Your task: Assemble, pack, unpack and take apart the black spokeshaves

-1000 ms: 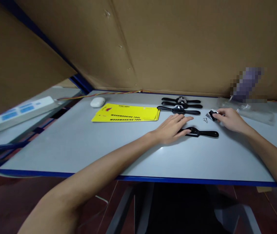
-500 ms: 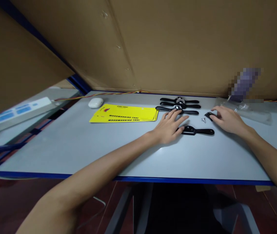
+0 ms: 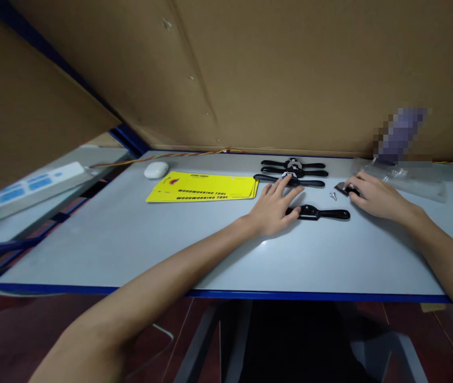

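Note:
My left hand (image 3: pixel 274 207) lies spread, fingers apart, over the left part of a black spokeshave body (image 3: pixel 310 213). Its fingertips reach the lowest spokeshave (image 3: pixel 310 183) of the group behind; whether they press on it I cannot tell. Two more spokeshaves, an upper one (image 3: pixel 312 165) and a middle one (image 3: pixel 316 173), lie parallel behind that. To the right, my right hand (image 3: pixel 374 197) has its fingers closed on a small black metal part (image 3: pixel 354 190), mostly covered by them. A flat plate, dark and grey (image 3: pixel 342 188), sits at its fingertips. Small silver screws (image 3: pixel 333 196) lie just left of it.
Yellow cards (image 3: pixel 210 186) printed "WOODWORKING TOOL" are stacked left of the spokeshaves. Behind them is a white rounded case (image 3: pixel 156 170). Clear plastic bags (image 3: pixel 418 186) lie at the back right, below a cardboard wall (image 3: pixel 290 80). A power strip (image 3: pixel 35 183) rests on the left side surface.
My right hand has shifted slightly right, and more of the plate and black part shows at its fingertips. My left hand stays nearly in place, its fingers a little less spread.

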Demonstrator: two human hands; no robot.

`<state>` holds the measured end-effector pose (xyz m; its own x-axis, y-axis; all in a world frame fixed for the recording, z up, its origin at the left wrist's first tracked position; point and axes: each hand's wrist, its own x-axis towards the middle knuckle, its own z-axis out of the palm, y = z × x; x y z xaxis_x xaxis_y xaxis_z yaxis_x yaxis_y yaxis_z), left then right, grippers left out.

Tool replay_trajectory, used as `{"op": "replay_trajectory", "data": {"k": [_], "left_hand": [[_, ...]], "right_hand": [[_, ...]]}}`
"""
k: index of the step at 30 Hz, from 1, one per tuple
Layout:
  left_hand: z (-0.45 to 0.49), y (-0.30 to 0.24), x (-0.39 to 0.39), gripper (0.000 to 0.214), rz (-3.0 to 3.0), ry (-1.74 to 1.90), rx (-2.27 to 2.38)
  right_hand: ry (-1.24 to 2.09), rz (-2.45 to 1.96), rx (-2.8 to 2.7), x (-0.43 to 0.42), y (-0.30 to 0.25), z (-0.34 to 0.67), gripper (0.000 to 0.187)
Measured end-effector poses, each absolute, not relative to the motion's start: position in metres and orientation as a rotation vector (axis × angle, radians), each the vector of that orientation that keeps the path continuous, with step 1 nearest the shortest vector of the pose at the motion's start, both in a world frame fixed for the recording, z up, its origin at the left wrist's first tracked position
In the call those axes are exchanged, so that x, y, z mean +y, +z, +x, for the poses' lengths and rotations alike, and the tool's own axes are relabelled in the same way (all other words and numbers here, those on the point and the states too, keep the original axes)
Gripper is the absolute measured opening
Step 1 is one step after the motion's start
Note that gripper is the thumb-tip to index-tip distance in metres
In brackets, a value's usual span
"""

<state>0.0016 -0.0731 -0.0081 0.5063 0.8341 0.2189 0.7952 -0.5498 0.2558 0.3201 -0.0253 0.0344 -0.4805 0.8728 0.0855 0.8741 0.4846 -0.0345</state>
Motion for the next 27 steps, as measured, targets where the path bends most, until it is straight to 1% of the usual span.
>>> {"op": "replay_trajectory", "data": {"k": [4, 8, 11, 16, 19, 24, 27], "left_hand": [[0.001, -0.01, -0.072, 0.061, 2.627, 0.509, 1.428], [0.001, -0.01, -0.072, 0.061, 2.638, 0.502, 1.433], [0.001, -0.009, -0.072, 0.06, 2.653, 0.492, 1.418], [0.002, -0.006, -0.071, 0.056, 2.679, 0.541, 1.344], [0.002, -0.005, -0.071, 0.053, 2.692, 0.578, 1.305], [0.002, -0.005, -0.072, 0.053, 2.675, 0.609, 1.312], [0.003, -0.007, -0.073, 0.055, 2.639, 0.649, 1.368]], "right_hand": [[-0.088, -1.615, -2.63, -0.024, 0.038, 0.326, 0.024], [-0.155, -1.739, -2.648, -0.023, 0.041, 0.331, 0.02], [-0.204, -1.76, -2.639, -0.024, 0.044, 0.329, 0.023], [-0.248, -1.695, -2.649, -0.029, 0.046, 0.319, 0.035], [-0.257, -1.779, -2.623, -0.033, 0.047, 0.317, 0.034], [-0.129, -2.015, -2.602, -0.037, 0.049, 0.325, 0.03], [-0.062, -2.005, -2.629, -0.037, 0.05, 0.331, 0.036]]}}
